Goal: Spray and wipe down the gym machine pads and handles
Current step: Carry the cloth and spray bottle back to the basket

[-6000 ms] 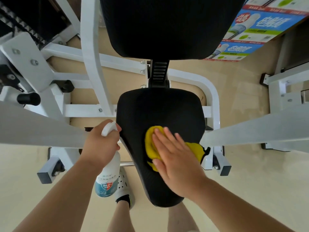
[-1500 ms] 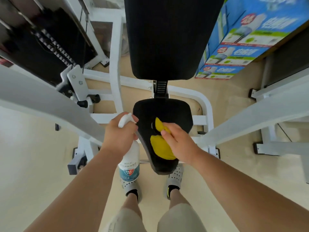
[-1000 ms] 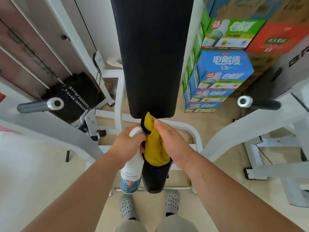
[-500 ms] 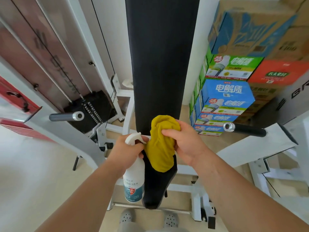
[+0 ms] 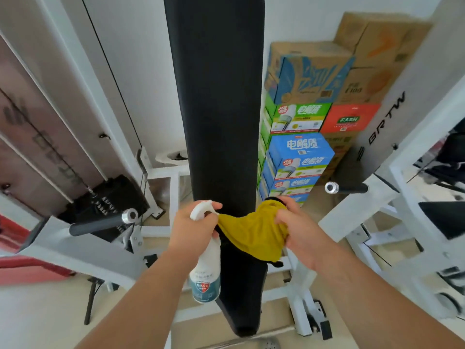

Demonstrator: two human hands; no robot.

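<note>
Stacked against a white wall (image 5: 141, 59): blue cartons (image 5: 299, 157), a green carton (image 5: 297, 117), a red carton (image 5: 349, 118), brown cardboard boxes (image 5: 377, 46) on top.

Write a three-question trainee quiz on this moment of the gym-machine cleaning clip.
1. True or false: the left hand holds the spray bottle.
2. Where is the yellow cloth? A) lying on the floor. B) gripped in the right hand, in front of the back pad. C) draped over a handle.
3. Short answer: what is stacked to the right of the back pad?
Key: 1 true; 2 B; 3 cardboard boxes.
</note>
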